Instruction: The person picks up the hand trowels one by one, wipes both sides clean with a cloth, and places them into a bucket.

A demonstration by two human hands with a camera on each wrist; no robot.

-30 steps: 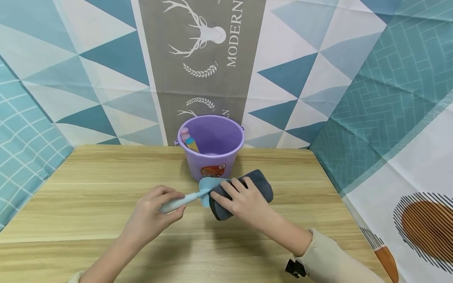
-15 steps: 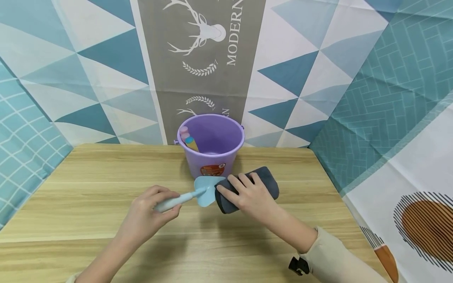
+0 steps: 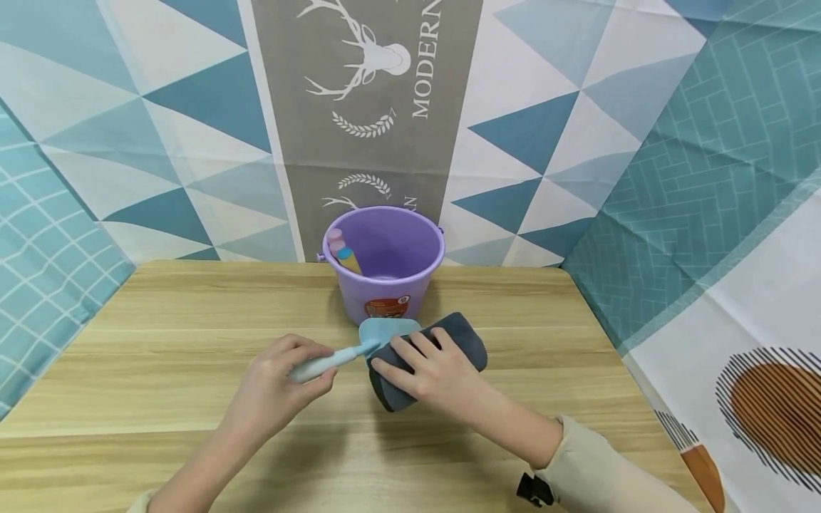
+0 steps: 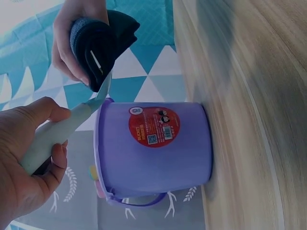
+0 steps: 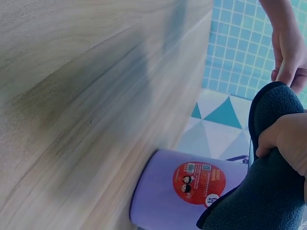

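My left hand (image 3: 269,385) grips the pale handle of a light blue hand shovel (image 3: 388,328), holding it above the table with the blade pointing right. In my right hand (image 3: 442,377) is a folded dark grey cloth (image 3: 467,340), held against the shovel's blade and covering its right part. Fingers lie spread over the top of the cloth in the head view. Seen from the left wrist, the cloth (image 4: 96,52) is a thick folded bundle at the blade's end. The right wrist view shows the thumb pressing into the cloth (image 5: 259,191), which hides most of the shovel.
Just behind the hands stands a purple bucket (image 3: 359,291) with a red label, against the patterned backdrop. Inside it, at the left, are a pink-topped item (image 3: 336,239) and a yellow item with a blue top (image 3: 349,261). The wooden table (image 3: 160,342) lies below.
The right hand moved the cloth right, off most of the blade, then back left and down over it. The left hand shifted slightly left and back, keeping its grip on the shovel.
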